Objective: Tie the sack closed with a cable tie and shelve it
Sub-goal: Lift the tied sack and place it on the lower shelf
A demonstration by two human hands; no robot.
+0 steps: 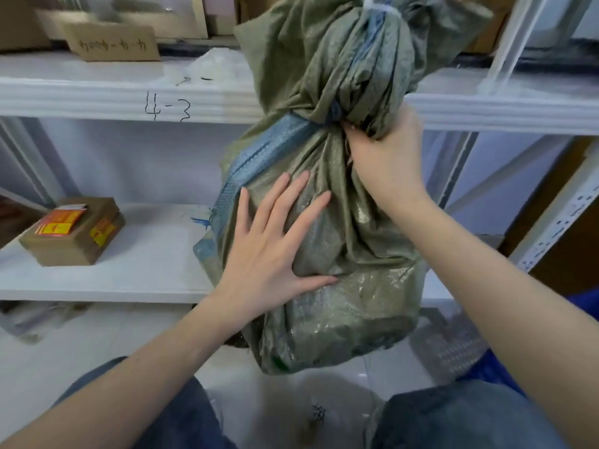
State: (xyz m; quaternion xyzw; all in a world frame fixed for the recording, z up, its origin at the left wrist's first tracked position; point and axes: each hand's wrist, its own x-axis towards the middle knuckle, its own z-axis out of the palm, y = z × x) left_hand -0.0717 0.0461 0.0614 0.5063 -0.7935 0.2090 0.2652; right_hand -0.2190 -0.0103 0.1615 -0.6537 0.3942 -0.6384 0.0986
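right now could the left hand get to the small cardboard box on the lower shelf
Probably yes: the left hand lies flat on the sack, holding nothing, and bare shelf separates it from the cardboard box.

Lower shelf [146, 254] lies open between the cardboard box [73, 233] (far left) and the sack [324, 222].

Left hand [275, 251] is lying flat, fingers straight and spread, palm pressing forward; bare forearm is reaching up from lower left. Right hand [385, 157] is curling its fingers in a tight grip, wrist bent, forearm extending from lower right.
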